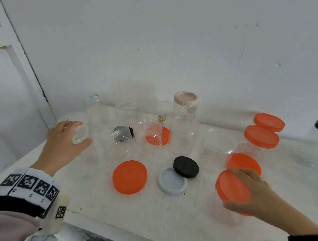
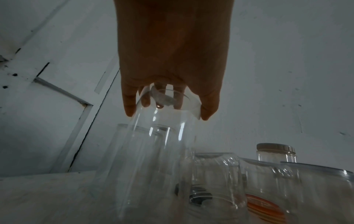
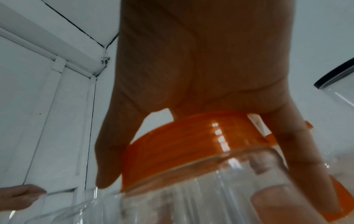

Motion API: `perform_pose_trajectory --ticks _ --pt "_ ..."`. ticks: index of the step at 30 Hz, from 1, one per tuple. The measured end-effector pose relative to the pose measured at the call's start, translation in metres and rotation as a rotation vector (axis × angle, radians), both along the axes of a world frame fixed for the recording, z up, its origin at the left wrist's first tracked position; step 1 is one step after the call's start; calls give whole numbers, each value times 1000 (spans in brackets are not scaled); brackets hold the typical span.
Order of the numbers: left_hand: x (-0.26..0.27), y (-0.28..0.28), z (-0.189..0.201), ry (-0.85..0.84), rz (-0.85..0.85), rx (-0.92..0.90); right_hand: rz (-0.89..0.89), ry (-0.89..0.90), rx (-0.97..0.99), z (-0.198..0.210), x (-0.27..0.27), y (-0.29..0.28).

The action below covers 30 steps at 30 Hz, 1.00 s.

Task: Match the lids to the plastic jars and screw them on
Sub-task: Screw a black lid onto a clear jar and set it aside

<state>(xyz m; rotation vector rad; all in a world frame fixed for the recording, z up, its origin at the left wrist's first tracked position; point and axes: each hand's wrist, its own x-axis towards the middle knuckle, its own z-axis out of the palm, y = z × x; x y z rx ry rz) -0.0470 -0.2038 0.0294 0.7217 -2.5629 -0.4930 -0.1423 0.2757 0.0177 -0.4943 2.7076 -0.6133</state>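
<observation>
The right hand [image 1: 251, 192] is curled over the orange lid [image 1: 232, 189] on the near-right clear jar [image 1: 227, 213], thumb on the near rim and fingers on the far rim. The left hand [image 1: 66, 144] wraps its fingers and thumb around the top of a tall clear jar [image 2: 145, 159] at the far left of the worktop [image 1: 148, 210].

To seat the lid well, keep it level on the jar mouth, press down lightly and turn until the threads resist; a tilted lid is likely to cross-thread. The jar wall is thin, smooth, transparent plastic and probably flexes, so the body should be steadied without squeezing.

Loose lids lie near the middle: a flat, smooth orange disc lid [image 1: 129, 177], a black lid [image 1: 186, 167] overlapping a pale grey lid [image 1: 170, 183] lying hollow side up. Further jars stand far behind, one with a ribbed pink lid [image 1: 185, 98], two at far right already capped orange [image 1: 261, 136].
</observation>
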Motion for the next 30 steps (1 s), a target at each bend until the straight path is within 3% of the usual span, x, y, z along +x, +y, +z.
perform_pose_trajectory --ticks 4,13,17,24,30 --pt "1 2 -8 34 21 -42 -46 2 -77 22 -6 29" --pt "-3 4 -17 128 33 -137 -261 398 -230 92 -70 38" --pt "-3 8 -15 163 19 -172 -312 443 -297 89 -124 6" --pt "-1 8 -16 124 47 -166 -219 420 -251 62 -190 -30" --pt "0 6 -21 129 83 -153 -226 309 -27 38 -227 -42"
